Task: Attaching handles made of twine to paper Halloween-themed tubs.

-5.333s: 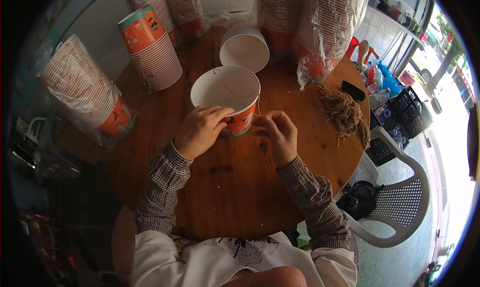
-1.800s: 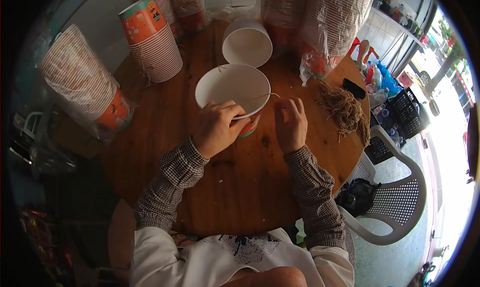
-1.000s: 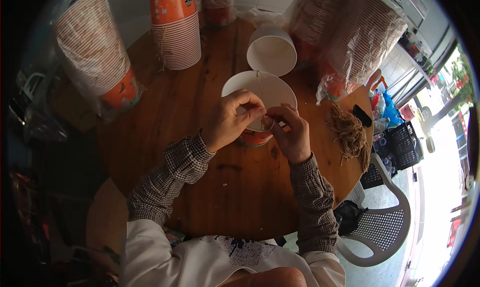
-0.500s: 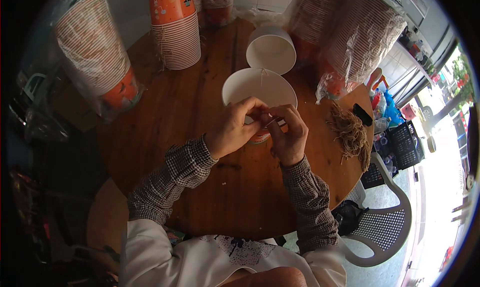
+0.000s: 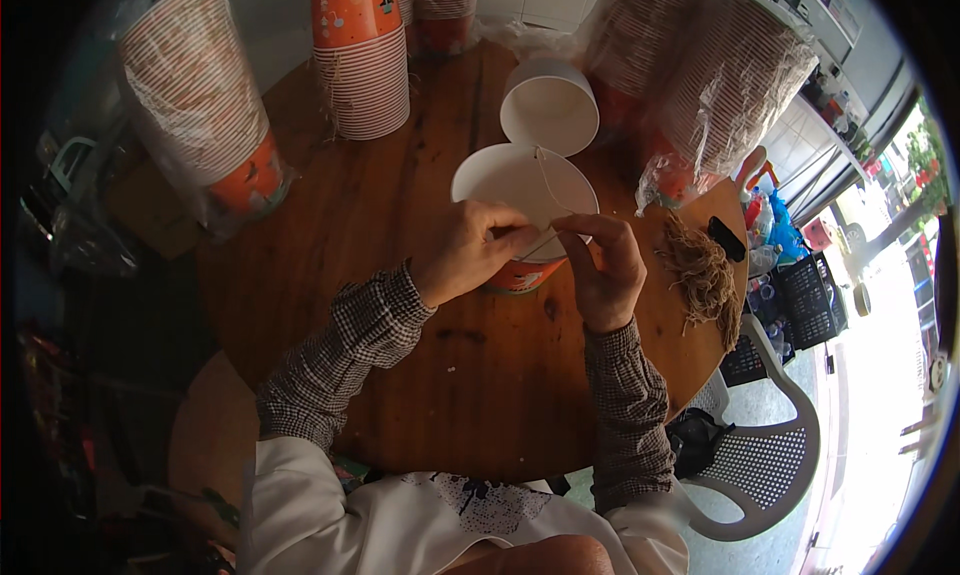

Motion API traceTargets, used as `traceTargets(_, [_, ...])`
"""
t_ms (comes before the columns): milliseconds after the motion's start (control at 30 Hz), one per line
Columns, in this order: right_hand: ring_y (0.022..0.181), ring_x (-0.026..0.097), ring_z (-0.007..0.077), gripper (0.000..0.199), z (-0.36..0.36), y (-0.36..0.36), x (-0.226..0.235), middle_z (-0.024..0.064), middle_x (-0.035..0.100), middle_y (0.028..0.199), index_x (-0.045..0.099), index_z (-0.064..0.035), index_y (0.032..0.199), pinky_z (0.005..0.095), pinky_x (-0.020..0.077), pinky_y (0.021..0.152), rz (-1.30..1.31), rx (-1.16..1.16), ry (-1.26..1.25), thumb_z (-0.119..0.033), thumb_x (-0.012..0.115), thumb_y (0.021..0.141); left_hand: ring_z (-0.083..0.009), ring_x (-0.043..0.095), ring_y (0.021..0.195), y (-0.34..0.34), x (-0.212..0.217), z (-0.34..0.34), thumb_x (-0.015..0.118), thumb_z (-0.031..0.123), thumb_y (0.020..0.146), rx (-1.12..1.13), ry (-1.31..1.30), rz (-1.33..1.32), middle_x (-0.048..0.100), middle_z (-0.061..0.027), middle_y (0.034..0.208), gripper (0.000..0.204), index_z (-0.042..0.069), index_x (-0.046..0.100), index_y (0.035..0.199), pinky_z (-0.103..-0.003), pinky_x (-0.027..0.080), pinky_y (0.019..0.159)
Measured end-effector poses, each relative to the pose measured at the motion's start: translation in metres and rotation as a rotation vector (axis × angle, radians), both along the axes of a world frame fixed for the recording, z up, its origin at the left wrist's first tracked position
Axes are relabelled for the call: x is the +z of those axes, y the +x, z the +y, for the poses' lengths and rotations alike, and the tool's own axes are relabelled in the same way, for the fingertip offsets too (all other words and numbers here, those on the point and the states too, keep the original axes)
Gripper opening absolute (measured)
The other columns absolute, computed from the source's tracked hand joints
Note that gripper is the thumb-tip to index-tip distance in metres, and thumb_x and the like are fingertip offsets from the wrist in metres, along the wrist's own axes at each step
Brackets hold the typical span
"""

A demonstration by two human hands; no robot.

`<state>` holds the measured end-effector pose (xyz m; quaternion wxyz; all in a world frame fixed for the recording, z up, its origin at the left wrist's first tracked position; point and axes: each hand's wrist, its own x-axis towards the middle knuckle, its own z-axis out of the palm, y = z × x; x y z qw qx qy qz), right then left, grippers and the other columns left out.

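A white-lined paper tub (image 5: 495, 180) with an orange outside stands in front of me. A thin string (image 5: 548, 183) hangs from its far rim and runs across the opening to my fingers. My left hand (image 5: 462, 255) is at the near left rim, thumb and fingers pinched on the string. My right hand (image 5: 608, 275) is at the near right rim with thumb and forefinger pinched on the string as well, a short stretch of it showing between the hands. My left palm and fingers hide part of the near rim.
Behind the tub, a second white paper tub (image 5: 550, 110) lies tipped toward me. Tall stacks of tubs, left (image 5: 190, 85), middle (image 5: 362, 85) and right (image 5: 730, 85), ring the round wooden table (image 5: 470, 405). A bundle of brown strings (image 5: 700, 270) lies beside a black object (image 5: 726, 238).
My hands have moved apart, the right one shifting right, and more string now shows across the tub. The whole view has shifted slightly.
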<state>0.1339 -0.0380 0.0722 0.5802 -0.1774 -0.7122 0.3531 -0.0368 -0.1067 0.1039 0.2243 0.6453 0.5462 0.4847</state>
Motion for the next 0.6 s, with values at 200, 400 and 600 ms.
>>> traceTargets(200, [0.097, 0.063, 0.0168, 0.016, 0.008, 0.002, 0.0, 0.0073, 0.068, 0.098, 0.061, -0.0025, 0.095, 0.0329, 0.0449, 0.094, -0.143, -0.059, 0.14, 0.007, 0.064, 0.082, -0.0149, 0.066, 0.074, -0.003, -0.004, 0.006, 0.066, 0.013, 0.087, -0.233, 0.219, 0.133, 0.07, -0.0087, 0.081, 0.015, -0.002, 0.069, 0.09, -0.027, 0.052, 0.069])
traceTargets(400, [0.104, 0.06, 0.0175, 0.013, 0.006, 0.006, 0.004, 0.0106, 0.066, 0.106, 0.063, -0.0027, 0.098, 0.0374, 0.0372, 0.103, 0.057, 0.098, -0.214, -0.003, 0.065, 0.086, -0.0121, 0.065, 0.076, -0.001, -0.001, 0.0, 0.065, 0.014, 0.089, -0.165, -0.018, -0.132, 0.07, -0.0075, 0.083, 0.016, -0.001, 0.068, 0.09, -0.027, 0.052, 0.07])
traceTargets(600, [0.101, 0.061, 0.0192, 0.016, 0.013, 0.013, 0.005, 0.006, 0.068, 0.1, 0.065, -0.0045, 0.096, 0.043, 0.0238, 0.112, -0.188, 0.08, 0.073, -0.011, 0.071, 0.082, -0.0061, 0.062, 0.079, -0.001, 0.001, -0.001, 0.06, 0.017, 0.094, -0.201, -0.031, -0.155, 0.067, -0.0018, 0.083, 0.02, -0.002, 0.066, 0.093, -0.023, 0.052, 0.071])
